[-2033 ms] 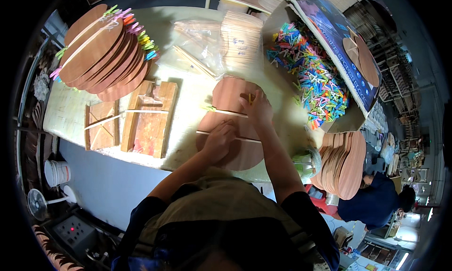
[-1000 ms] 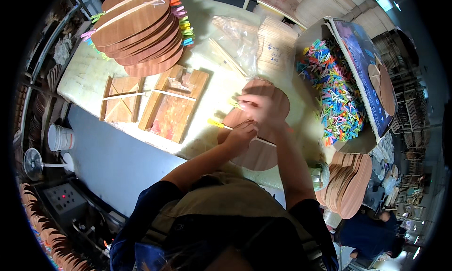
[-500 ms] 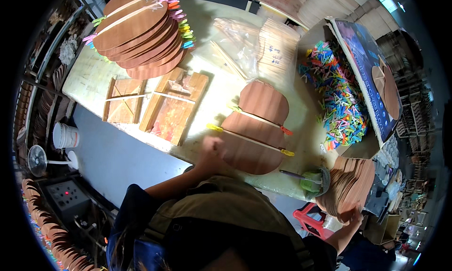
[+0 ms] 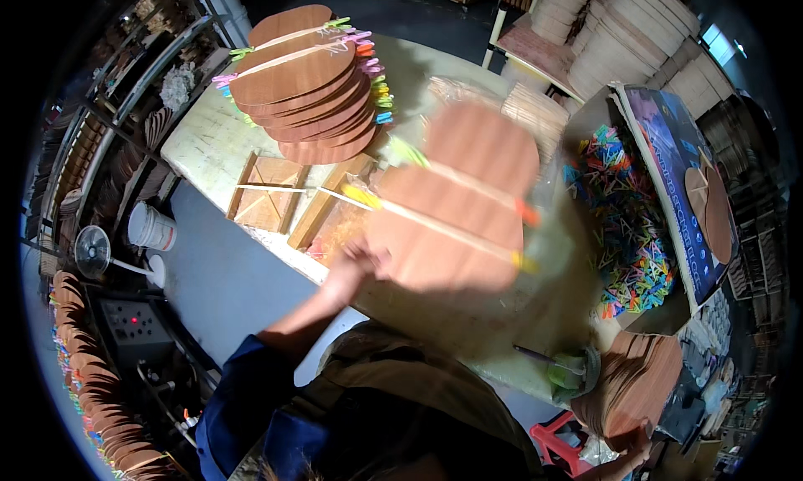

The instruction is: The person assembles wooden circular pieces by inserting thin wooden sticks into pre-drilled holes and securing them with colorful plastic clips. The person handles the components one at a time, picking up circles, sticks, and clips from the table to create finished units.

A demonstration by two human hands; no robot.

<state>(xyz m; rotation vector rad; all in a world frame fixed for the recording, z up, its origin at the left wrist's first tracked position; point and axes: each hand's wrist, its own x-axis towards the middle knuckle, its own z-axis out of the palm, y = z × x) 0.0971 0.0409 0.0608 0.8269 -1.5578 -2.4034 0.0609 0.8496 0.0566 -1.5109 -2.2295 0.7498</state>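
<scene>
My left hand (image 4: 361,262) grips the left edge of a brown guitar-shaped wooden plate (image 4: 452,243), which is blurred and raised above the table. Two pale wooden strips (image 4: 447,223) lie across this plate, with small clips at their ends: yellow clips (image 4: 361,198), a light green one (image 4: 408,151) and an orange-red one (image 4: 528,212). Low on the right, my right hand (image 4: 634,454) is closed at the near end of a fanned stack of bare guitar-shaped plates (image 4: 631,381). Its fingers are partly hidden by the plate edge.
On the table's (image 4: 196,146) far left stands a pile of clipped plates (image 4: 309,104). Nearer are wooden jigs (image 4: 272,195). A box (image 4: 661,205) of colourful clips (image 4: 631,238) stands right, near a green glue container with a brush (image 4: 569,372). A red stool (image 4: 556,439) is below.
My left hand has taken hold of the clipped plate and lifted it off the table. My right hand stays at the bare stack. The whole view has shifted.
</scene>
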